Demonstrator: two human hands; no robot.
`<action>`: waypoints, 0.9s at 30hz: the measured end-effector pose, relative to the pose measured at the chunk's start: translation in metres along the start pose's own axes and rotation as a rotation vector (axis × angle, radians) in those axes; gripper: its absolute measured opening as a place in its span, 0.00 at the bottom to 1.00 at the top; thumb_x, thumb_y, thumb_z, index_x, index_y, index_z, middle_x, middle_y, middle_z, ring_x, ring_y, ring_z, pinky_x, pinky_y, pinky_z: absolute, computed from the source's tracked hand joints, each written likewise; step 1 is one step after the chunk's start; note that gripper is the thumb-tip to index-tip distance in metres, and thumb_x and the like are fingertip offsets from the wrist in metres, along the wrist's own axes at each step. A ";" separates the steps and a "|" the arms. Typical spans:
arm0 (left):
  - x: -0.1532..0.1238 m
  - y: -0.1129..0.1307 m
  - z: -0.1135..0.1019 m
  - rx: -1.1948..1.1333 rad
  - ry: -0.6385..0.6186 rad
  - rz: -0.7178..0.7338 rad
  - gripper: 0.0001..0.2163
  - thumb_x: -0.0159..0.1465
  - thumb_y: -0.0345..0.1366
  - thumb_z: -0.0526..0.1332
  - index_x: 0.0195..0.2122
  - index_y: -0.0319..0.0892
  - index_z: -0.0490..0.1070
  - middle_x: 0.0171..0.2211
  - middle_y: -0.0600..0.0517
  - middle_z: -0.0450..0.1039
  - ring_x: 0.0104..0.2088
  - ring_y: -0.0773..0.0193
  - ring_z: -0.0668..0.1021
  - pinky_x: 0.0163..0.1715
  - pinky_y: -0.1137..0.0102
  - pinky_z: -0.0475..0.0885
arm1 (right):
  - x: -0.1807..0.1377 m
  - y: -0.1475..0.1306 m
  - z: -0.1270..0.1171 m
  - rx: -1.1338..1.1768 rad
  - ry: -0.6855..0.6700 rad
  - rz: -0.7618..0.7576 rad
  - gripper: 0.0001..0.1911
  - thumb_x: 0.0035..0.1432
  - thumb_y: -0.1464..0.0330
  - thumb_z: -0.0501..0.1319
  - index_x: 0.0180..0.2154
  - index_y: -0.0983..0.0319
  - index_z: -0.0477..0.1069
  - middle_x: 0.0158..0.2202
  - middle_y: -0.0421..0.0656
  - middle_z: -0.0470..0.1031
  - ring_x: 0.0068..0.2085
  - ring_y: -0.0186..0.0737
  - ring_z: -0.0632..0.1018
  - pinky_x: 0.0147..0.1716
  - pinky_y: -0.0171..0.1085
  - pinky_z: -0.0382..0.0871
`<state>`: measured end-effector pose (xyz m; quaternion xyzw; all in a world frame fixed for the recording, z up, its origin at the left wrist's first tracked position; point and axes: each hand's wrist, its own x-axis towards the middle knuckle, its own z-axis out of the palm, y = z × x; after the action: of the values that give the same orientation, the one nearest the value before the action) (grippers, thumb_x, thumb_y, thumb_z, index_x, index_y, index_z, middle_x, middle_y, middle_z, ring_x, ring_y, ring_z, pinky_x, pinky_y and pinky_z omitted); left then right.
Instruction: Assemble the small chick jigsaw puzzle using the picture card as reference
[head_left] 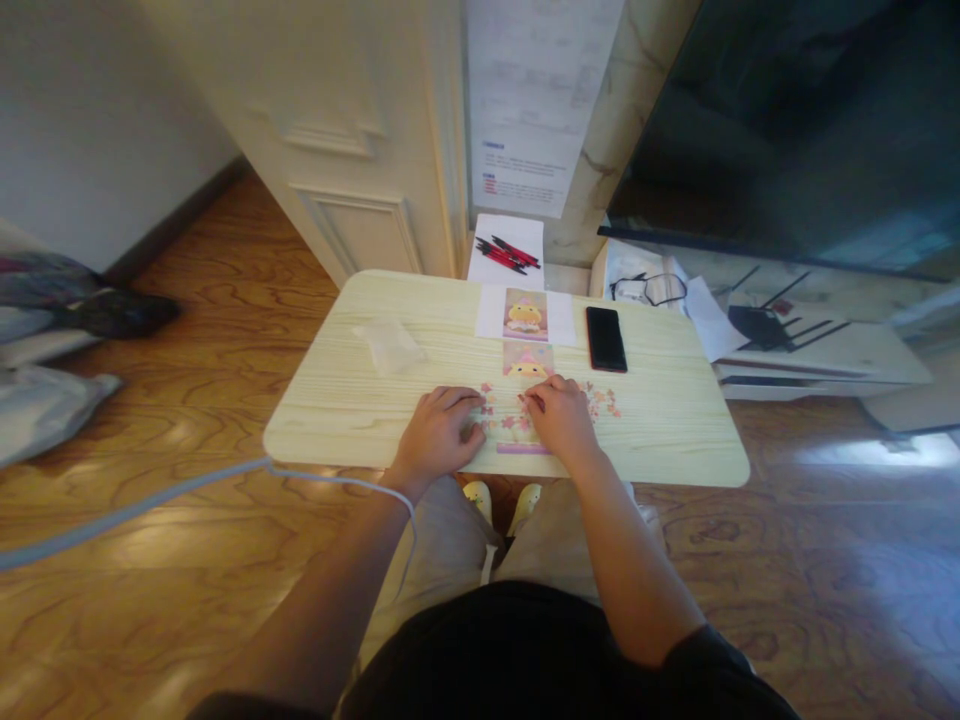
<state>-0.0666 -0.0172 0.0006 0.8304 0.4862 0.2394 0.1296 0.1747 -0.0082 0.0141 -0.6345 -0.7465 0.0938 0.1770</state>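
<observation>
My right hand [564, 418] is closed in a pinch at the fingertips on a small reddish puzzle piece, just below a partly assembled puzzle [517, 358] with a yellow cartoon face. My left hand [442, 430] rests on the table at the left of the loose pieces, thumb apart from slightly bent fingers, with nothing visible in it. Loose pink and orange puzzle pieces [514, 424] lie between the hands, and more pieces [607, 402] are scattered right of my right hand. A purple assembled strip [521, 449] lies near the table's front edge. Above the puzzle is a reference picture [525, 315] on white paper.
On the pale wooden table [330, 400] are a translucent plastic bag [391, 345] and a black phone [606, 338]. Red and black pens [508, 254] lie on paper behind it. A grey cable [150, 515] runs to my left wrist. A television [810, 130] stands at back right.
</observation>
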 end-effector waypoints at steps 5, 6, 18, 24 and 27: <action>0.000 0.000 0.000 -0.001 -0.005 -0.003 0.17 0.64 0.37 0.61 0.54 0.47 0.78 0.55 0.48 0.77 0.54 0.50 0.76 0.57 0.54 0.70 | -0.005 0.003 -0.003 0.019 0.022 0.015 0.08 0.67 0.65 0.64 0.43 0.58 0.82 0.46 0.48 0.78 0.49 0.50 0.74 0.55 0.47 0.66; 0.000 0.000 0.000 -0.001 -0.006 -0.003 0.17 0.64 0.38 0.61 0.54 0.47 0.78 0.55 0.48 0.77 0.54 0.50 0.76 0.57 0.54 0.70 | -0.006 0.005 -0.003 0.023 0.020 0.021 0.07 0.66 0.66 0.65 0.43 0.58 0.82 0.46 0.48 0.78 0.49 0.50 0.74 0.54 0.47 0.66; 0.000 -0.001 0.000 0.006 -0.009 -0.005 0.17 0.64 0.37 0.61 0.54 0.47 0.78 0.55 0.48 0.77 0.54 0.50 0.76 0.57 0.53 0.70 | -0.012 0.004 -0.003 0.065 0.015 0.035 0.07 0.66 0.65 0.65 0.43 0.58 0.81 0.46 0.47 0.77 0.50 0.50 0.74 0.55 0.48 0.66; 0.000 -0.002 0.000 -0.007 -0.007 -0.003 0.17 0.64 0.37 0.61 0.53 0.47 0.78 0.55 0.48 0.77 0.54 0.50 0.76 0.57 0.53 0.70 | -0.013 0.010 -0.008 0.079 -0.025 0.054 0.08 0.68 0.69 0.62 0.42 0.57 0.82 0.45 0.48 0.77 0.51 0.51 0.74 0.55 0.49 0.65; -0.001 -0.002 0.001 -0.011 0.000 -0.004 0.17 0.64 0.37 0.60 0.53 0.47 0.78 0.55 0.48 0.77 0.54 0.50 0.76 0.57 0.53 0.70 | -0.014 0.015 -0.011 0.097 -0.046 0.050 0.12 0.68 0.72 0.60 0.43 0.57 0.82 0.47 0.48 0.78 0.52 0.51 0.74 0.56 0.50 0.64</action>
<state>-0.0677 -0.0169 -0.0007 0.8286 0.4867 0.2417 0.1348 0.1949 -0.0198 0.0169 -0.6413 -0.7289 0.1488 0.1878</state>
